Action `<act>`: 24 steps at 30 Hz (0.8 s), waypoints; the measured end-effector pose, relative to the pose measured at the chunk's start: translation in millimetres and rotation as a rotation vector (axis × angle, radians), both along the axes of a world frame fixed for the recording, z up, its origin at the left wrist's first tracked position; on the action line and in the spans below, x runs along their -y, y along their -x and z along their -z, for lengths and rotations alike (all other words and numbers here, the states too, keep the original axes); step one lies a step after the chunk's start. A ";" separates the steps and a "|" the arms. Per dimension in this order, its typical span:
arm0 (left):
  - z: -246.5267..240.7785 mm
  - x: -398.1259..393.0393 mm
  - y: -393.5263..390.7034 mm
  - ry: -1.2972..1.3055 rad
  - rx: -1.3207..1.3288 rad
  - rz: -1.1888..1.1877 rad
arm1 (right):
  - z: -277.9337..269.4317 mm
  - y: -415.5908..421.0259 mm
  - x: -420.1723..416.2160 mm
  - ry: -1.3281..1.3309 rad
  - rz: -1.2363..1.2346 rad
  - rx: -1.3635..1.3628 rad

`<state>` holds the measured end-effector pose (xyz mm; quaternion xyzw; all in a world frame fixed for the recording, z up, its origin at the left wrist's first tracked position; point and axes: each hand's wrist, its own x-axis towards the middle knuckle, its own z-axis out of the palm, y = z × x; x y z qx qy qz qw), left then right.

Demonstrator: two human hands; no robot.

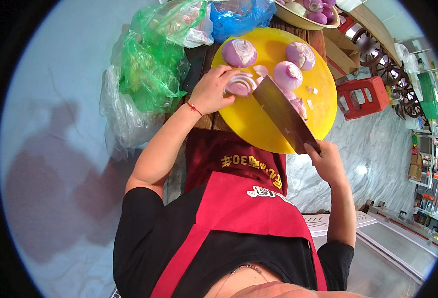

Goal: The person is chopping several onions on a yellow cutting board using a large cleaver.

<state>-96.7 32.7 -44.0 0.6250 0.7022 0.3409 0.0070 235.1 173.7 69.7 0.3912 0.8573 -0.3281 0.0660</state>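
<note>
On a round yellow cutting board [248,123], my left hand [213,89] grips a cut piece of red onion [239,86] at the board's left side. My right hand [325,158] is closed on the handle of a broad cleaver [284,117], whose blade slants up and left across the board, its far end near the held onion. Beyond the blade lie a whole peeled red onion [288,75], another at the upper left [239,53] and one at the upper right [301,56]. Cut onion pieces [297,105] lie along the blade's right side.
A green plastic bag [150,67], a clear bag [124,111] and a blue bag [239,16] lie left of and beyond the board. A bowl of red onions [304,21] stands at the far right. A red plastic stool [364,97] is on the floor beside a cardboard box [338,52].
</note>
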 end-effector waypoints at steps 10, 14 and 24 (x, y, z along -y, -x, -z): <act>-12.2 25.7 -44.4 0.123 -0.057 -0.261 | -9.6 -7.2 3.3 0.004 0.015 0.059; -4.5 22.2 -51.0 0.071 -0.039 -0.241 | -1.6 -0.5 13.9 0.004 0.040 0.028; -4.0 15.0 -86.7 0.032 -0.062 -0.334 | 17.4 15.7 34.7 -0.015 -0.003 -0.044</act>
